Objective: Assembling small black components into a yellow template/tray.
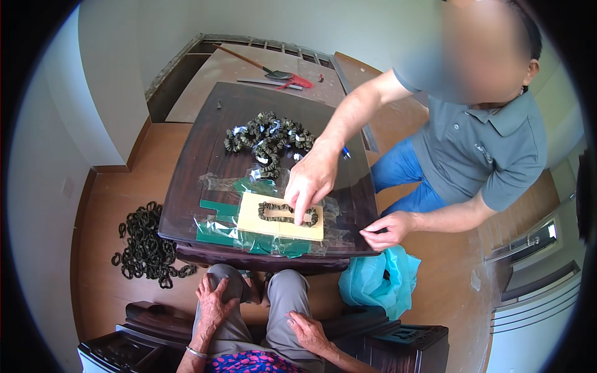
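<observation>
My left hand (214, 301) rests on my left knee with its fingers spread and holds nothing. Lower on my other thigh lies my right hand (308, 332), open and flat with nothing in it. On the table (186, 180) in front of me, a dark olive ruffled hair tie (269, 218) lies stretched into a long loop on a pale yellow board (252, 233). Another person's hand (311, 177) reaches down to it with one finger pointing at its right part. That person's other hand (390, 230) hovers by the table's right edge.
Green sheeting (214, 235) under clear tape surrounds the board. Behind it sits a heap of dark ruffled ties (267, 140) with white tags. More ties (146, 242) are piled on the floor at left. A turquoise plastic bag (382, 280) stands right of my knees. A shovel (277, 74) lies farther back.
</observation>
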Motion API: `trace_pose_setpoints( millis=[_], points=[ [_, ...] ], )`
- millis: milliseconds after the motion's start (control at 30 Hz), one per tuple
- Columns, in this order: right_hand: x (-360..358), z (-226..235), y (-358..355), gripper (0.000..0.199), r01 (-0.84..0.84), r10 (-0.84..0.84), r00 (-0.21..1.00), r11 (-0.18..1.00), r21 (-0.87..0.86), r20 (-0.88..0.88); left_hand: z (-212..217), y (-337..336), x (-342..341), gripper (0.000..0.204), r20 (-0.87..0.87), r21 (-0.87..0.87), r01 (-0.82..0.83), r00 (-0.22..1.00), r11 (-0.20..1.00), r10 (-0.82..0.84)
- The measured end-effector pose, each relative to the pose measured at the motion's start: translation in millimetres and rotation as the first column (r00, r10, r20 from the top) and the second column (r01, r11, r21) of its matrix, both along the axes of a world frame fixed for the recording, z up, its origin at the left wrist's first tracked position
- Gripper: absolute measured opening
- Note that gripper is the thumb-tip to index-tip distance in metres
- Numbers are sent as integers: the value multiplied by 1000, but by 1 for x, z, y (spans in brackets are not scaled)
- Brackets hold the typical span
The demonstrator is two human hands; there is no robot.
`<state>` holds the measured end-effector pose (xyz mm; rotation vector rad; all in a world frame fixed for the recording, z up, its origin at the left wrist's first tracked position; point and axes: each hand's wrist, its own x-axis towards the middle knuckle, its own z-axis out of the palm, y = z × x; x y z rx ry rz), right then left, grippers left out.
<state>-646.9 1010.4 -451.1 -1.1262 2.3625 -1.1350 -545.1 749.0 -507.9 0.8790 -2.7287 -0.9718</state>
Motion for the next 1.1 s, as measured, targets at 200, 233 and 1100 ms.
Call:
trace_pose_setpoints(
  millis=[200, 233, 1100],
  points=[
    [-22, 23, -8, 27, 126, -123, 991, 989, -78, 44, 34, -28, -15, 34, -516, -49, -126, 852, 991, 83],
    [-28, 35, -13, 28, 168, -164, 984, 985, -47, 72, 56, -33, -25, 31, -563, -55, -131, 823, 990, 77],
    [-166, 125, -110, 24, -86, 174, 682, 984, 159, -710, 139, -23, -173, 27, -435, -354, 201, 829, 913, -351]
  ],
)
